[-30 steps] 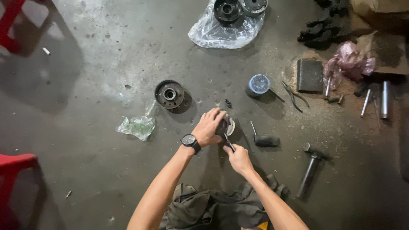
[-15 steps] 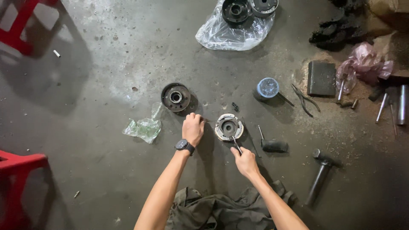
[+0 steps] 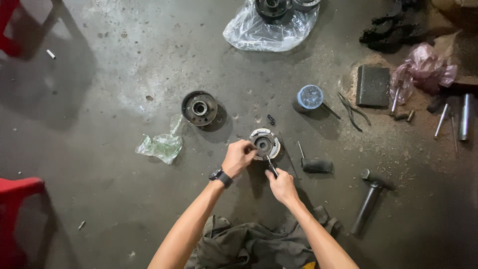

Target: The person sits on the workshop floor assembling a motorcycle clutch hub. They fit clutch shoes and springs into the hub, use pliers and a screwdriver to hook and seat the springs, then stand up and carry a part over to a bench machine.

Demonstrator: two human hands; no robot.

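A round silver metal part (image 3: 265,143) with a dark centre lies on the concrete floor in front of me. My left hand (image 3: 238,157), with a black watch on the wrist, grips its left rim. My right hand (image 3: 282,185) is just below the part and holds a thin dark tool (image 3: 270,165) whose tip points into the part's lower edge. A dark round drum-like part (image 3: 199,107) sits on the floor further left and beyond.
A crumpled clear bag (image 3: 162,146) lies left. A screwdriver (image 3: 311,163) and a hammer (image 3: 369,198) lie right, a blue-lidded tin (image 3: 310,96), pliers (image 3: 352,109), a dark block (image 3: 374,85) further back. A plastic sheet with parts (image 3: 269,27) is at top. Red stool (image 3: 17,199) at left.
My left hand lifted off the silver part and moved left, then came back to grip its left rim. My right hand stays below it with the tool.
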